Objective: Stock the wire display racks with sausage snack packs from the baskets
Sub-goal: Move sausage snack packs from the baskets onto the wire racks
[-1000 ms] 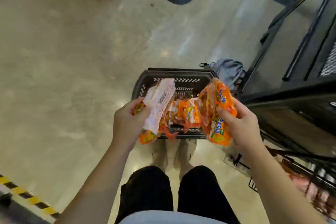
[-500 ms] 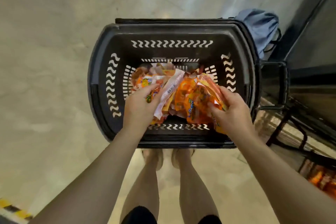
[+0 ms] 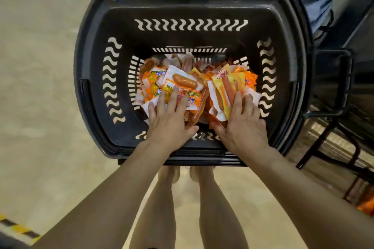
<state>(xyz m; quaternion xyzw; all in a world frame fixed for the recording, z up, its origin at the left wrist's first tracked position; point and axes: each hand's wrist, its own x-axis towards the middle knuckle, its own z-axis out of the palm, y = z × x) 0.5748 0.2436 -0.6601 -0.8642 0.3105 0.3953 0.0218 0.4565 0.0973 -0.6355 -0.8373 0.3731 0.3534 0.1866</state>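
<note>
Down in the black basket [image 3: 91, 79], the sausage snack packs [image 3: 153, 81] lie in a loose heap. The left hand [image 3: 170, 121] lies flat with fingers spread, pressing on the orange ones. The right hand [image 3: 243, 122], fingers nearly straight, rests on a yellow pack [image 3: 223, 85] beside them.

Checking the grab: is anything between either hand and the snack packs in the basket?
Nothing visible does. The left hand and right hand both rest directly on the snack packs inside the black basket.

Blue bag [image 3: 315, 3], striped floor tape [image 3: 19, 228]
</note>
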